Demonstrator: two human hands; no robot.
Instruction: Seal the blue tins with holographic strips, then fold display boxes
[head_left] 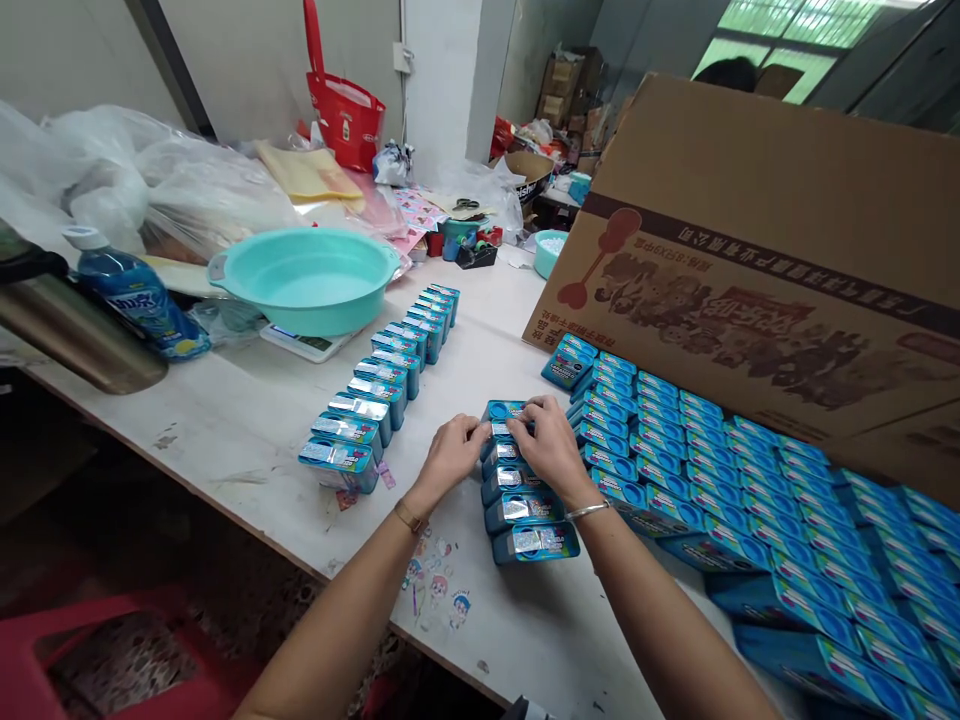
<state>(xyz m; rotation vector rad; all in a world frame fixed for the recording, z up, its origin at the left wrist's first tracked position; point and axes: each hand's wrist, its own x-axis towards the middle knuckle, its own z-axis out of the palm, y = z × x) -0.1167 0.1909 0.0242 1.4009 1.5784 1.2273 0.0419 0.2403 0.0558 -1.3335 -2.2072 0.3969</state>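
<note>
A short row of blue packs (534, 541) stands on the white table (450, 390) in front of me. At its far end, my left hand (455, 452) has its fingers closed at the left edge of a pack. Across the same end lies my right hand (550, 447), its fingertips bent onto the top of a pack near a clear strip. To the left runs a second row of blue packs (360, 408). Many more blue packs (697, 470) fill the right side in tight columns.
A large cardboard box (750, 250) stands behind the right-hand packs. At the left are a turquoise basin (307, 280) on a white scale (307, 343), a blue bottle (139, 295) and a metal flask (90, 325). Loose stickers (439, 585) lie near the front edge.
</note>
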